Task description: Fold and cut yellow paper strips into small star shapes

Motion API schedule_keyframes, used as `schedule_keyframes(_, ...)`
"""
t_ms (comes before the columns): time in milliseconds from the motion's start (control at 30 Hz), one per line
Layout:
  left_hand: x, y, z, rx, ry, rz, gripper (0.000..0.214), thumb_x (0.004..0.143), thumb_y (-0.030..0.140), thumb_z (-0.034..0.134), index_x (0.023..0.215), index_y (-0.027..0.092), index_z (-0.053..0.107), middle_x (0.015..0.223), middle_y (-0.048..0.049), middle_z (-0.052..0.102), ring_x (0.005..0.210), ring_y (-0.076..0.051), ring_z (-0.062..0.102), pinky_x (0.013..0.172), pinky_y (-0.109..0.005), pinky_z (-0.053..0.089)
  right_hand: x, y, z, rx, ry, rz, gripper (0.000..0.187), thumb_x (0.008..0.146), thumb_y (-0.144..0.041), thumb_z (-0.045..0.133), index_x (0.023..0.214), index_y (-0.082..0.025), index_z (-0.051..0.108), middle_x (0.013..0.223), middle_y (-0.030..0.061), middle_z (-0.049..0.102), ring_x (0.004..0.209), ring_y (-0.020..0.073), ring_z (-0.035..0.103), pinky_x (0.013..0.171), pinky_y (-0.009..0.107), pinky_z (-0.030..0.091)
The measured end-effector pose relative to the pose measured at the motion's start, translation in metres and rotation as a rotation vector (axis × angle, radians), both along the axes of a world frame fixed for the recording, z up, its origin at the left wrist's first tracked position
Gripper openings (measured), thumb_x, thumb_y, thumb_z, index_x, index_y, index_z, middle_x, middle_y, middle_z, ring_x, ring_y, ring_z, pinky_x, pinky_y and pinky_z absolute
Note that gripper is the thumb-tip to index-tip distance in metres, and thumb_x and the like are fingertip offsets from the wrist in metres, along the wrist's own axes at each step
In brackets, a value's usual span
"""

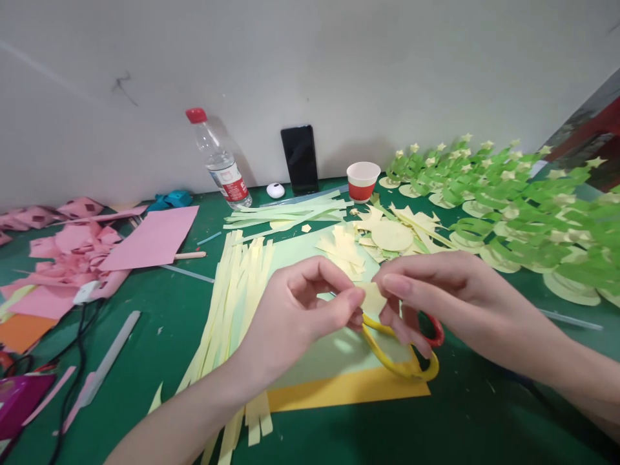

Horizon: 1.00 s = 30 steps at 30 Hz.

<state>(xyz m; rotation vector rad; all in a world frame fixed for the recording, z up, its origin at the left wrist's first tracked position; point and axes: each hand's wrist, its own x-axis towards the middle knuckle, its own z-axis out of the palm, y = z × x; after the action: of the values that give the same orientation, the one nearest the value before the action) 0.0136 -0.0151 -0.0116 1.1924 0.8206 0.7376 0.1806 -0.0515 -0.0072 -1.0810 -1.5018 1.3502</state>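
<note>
My left hand (295,316) and my right hand (436,297) meet over the green table and pinch one small pale yellow paper piece (372,298) between thumbs and forefingers. Just below them, yellow-handled scissors (404,361) lie on light green and orange paper sheets (339,387); my right hand's lower fingers are close to their handles. A fan of long pale yellow paper strips (232,303) lies left of my left hand.
Several green paper trees with star tops (513,200) fill the right side. Yellow cut scraps (387,232), a red paper cup (363,181), a black phone (300,158), a plastic bottle (217,158) and pink paper pieces (97,252) lie around.
</note>
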Motion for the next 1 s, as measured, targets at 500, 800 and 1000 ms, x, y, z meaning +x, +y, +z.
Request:
schedule_keyframes(500,-0.009,0.007,0.011,0.528,0.431,-0.519,0.031,0.089,0.023,0.040,0.061,0.016,0.048,0.058,0.0030,0.051,0.054,-0.009,0.048,0.053,-0.020,0.037,0.006,0.004,0.008,0.226,-0.532,0.208,0.023,0.085,-0.019,0.046,0.065,-0.017,0.057,0.057,-0.0030,0.051,0.051,0.0071,0.042,0.047,0.017,0.032)
schedule_keyframes(800,-0.010,0.005,0.014,0.645,0.444,-0.576,0.036,0.092,0.024,0.034,0.061,0.015,0.049,0.060,0.0003,0.054,0.058,-0.010,0.052,0.059,-0.018,0.039,0.007,0.004,0.006,0.240,-0.501,0.163,0.021,0.083,-0.020,0.052,0.066,-0.016,0.064,0.057,-0.0025,0.057,0.050,0.0063,0.045,0.045,0.016,0.032)
schedule_keyframes(1000,-0.011,0.002,0.014,0.564,0.497,-0.504,0.036,0.094,0.028,0.032,0.070,0.015,0.056,0.057,0.0019,0.053,0.056,-0.010,0.052,0.058,-0.018,0.040,0.004,0.004,0.005,0.091,-0.320,0.032,0.021,0.080,-0.029,0.059,0.065,-0.016,0.064,0.053,-0.0027,0.055,0.039,0.0050,0.042,0.037,0.017,0.033)
